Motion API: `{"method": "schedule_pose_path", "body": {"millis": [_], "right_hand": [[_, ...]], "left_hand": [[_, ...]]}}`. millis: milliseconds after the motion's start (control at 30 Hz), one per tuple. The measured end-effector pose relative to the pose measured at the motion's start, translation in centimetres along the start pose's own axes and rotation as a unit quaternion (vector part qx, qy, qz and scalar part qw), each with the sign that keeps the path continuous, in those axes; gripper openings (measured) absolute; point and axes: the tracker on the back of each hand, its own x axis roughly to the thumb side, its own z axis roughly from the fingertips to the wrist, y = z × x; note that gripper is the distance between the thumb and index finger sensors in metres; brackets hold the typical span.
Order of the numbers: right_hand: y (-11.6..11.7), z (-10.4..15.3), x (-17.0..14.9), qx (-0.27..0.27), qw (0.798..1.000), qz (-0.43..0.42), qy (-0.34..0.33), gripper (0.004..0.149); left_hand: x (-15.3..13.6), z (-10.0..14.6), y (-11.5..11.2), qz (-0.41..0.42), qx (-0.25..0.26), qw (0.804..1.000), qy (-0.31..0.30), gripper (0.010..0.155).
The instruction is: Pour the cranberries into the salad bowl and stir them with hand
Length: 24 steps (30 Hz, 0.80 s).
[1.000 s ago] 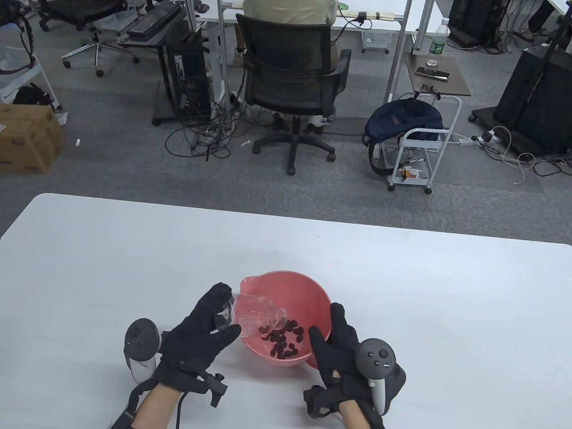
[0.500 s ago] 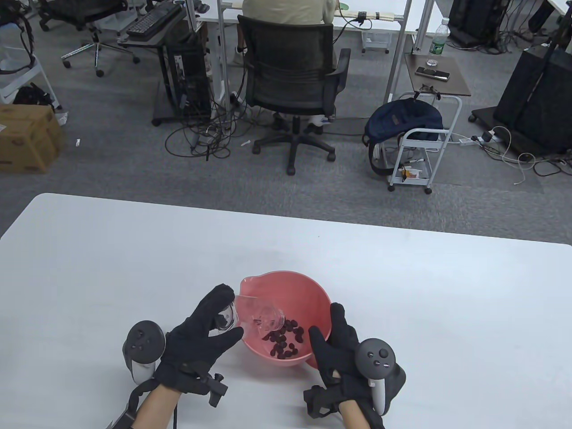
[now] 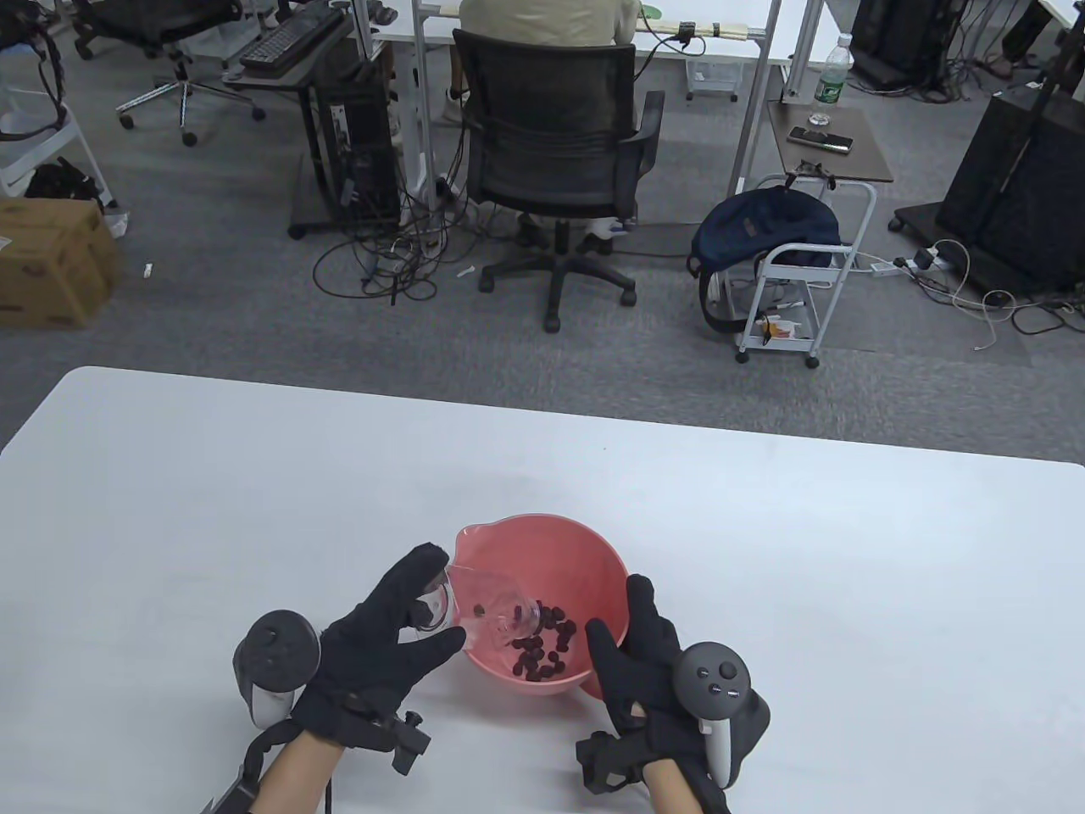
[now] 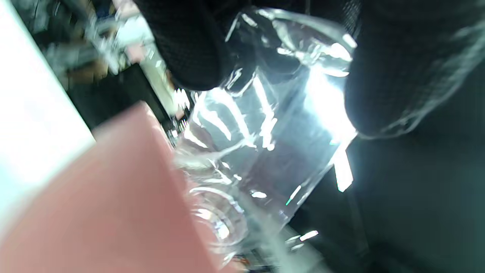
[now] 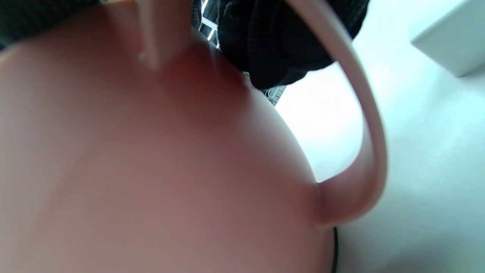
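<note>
A pink salad bowl (image 3: 585,551) with a spout stands near the table's front edge. Dark red cranberries (image 3: 542,649) lie in its bottom. My left hand (image 3: 398,627) grips a clear plastic cup (image 3: 487,606) tipped mouth-down over the bowl's left rim; one cranberry clings inside it. In the left wrist view the cup (image 4: 261,125) fills the frame between my fingers, above the bowl's rim (image 4: 113,182). My right hand (image 3: 631,657) holds the bowl at its near right rim, by the handle. The right wrist view shows the bowl's outer wall (image 5: 151,170) and its loop handle (image 5: 367,151).
The white table (image 3: 254,475) stretches wide around the bowl. Beyond its far edge are an office chair (image 3: 551,144) with a seated person, a small cart (image 3: 805,271) with a backpack, cables and a cardboard box (image 3: 51,263) on the floor.
My left hand has tipped the cup steeper, its mouth dropping lower into the bowl, and the last cranberries have fallen out. The right hand and bowl have stayed put.
</note>
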Motion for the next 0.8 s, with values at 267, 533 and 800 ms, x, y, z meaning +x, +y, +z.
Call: {"method": "schedule_pose_path", "body": {"millis": [267,533,800], "right_hand": [[0.0,0.0,0.0,0.0,1.0,-0.001,0.0,0.077],[0.0,0.0,0.0,0.0,1.0,0.001,-0.002,0.077],[0.0,0.0,0.0,-0.001,1.0,0.002,-0.002,0.077]], "left_hand": [[-0.4,-0.3,0.1,0.01,-0.023,1.0,-0.002,0.084],[0.0,0.1,-0.3,0.111,-0.008,0.994,0.017,0.084],[0.6,0.1,-0.1,-0.04,0.006,0.999,-0.011,0.084]]}}
